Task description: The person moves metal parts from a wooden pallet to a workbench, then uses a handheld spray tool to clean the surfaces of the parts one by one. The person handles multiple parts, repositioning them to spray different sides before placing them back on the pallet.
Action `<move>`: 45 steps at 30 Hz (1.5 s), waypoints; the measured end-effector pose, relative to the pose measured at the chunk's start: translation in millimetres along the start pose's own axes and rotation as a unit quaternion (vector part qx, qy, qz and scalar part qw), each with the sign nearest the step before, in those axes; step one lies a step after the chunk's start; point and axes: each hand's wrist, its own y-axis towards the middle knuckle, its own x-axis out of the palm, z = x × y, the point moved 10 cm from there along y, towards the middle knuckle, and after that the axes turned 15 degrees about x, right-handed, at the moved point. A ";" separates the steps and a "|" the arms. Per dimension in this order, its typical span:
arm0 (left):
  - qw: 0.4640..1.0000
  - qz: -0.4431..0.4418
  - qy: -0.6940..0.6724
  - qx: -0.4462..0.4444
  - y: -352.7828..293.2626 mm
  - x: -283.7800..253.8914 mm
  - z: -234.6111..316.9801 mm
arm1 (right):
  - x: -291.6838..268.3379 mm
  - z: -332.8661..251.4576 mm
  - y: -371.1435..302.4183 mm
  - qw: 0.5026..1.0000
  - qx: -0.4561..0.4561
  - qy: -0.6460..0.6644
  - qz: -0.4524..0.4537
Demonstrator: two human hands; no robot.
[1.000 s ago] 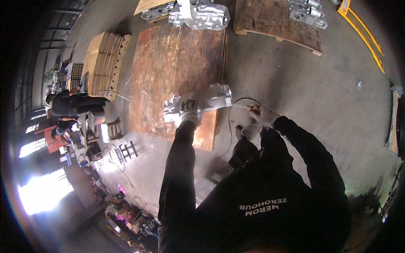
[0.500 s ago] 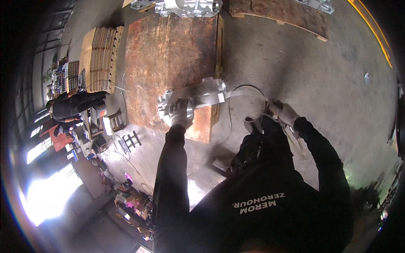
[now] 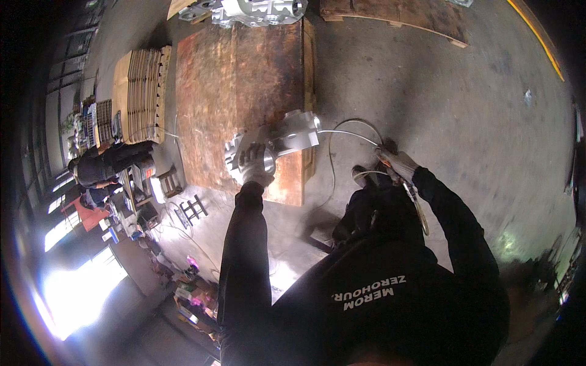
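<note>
A silvery machined metal casting (image 3: 296, 132) lies across the right part of a worn, rust-brown tabletop (image 3: 210, 79). My gloved left hand (image 3: 255, 166) grips its near left end, fingers spread over the round rim. My gloved right hand (image 3: 398, 163) is closed on an air gun, whose body is mostly hidden by the fingers. From it a long thin bent metal tube (image 3: 348, 133) reaches left to the casting's right end. Whether the tip enters a hole I cannot tell. A hose (image 3: 423, 219) hangs below my right hand.
More silvery castings (image 3: 259, 11) stand beyond the table, with a wooden pallet (image 3: 397, 17) to their right. Stacked wooden boards (image 3: 142, 94) stand left of the table. A person in dark clothes (image 3: 101, 168) is farther left. A hose loop (image 3: 332, 177) hangs beside the table.
The thin tube, smeared by motion before, now shows sharply. My right hand has shifted slightly left, and the hose under it has swung. My left hand stays on the casting. The whole view has shifted slightly.
</note>
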 end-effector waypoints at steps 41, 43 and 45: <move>1.000 -0.002 -0.022 0.013 3.0 -4.9 5.2 | -43.4 -9.9 90.5 0.992 -0.069 -0.090 0.057; 1.000 0.005 -0.010 0.016 3.8 -6.0 4.9 | -45.6 -29.0 61.0 0.958 -0.233 -0.109 0.122; 1.000 0.005 -0.001 0.022 0.0 -9.8 8.2 | -13.3 -48.8 38.8 0.935 -0.292 -0.179 0.089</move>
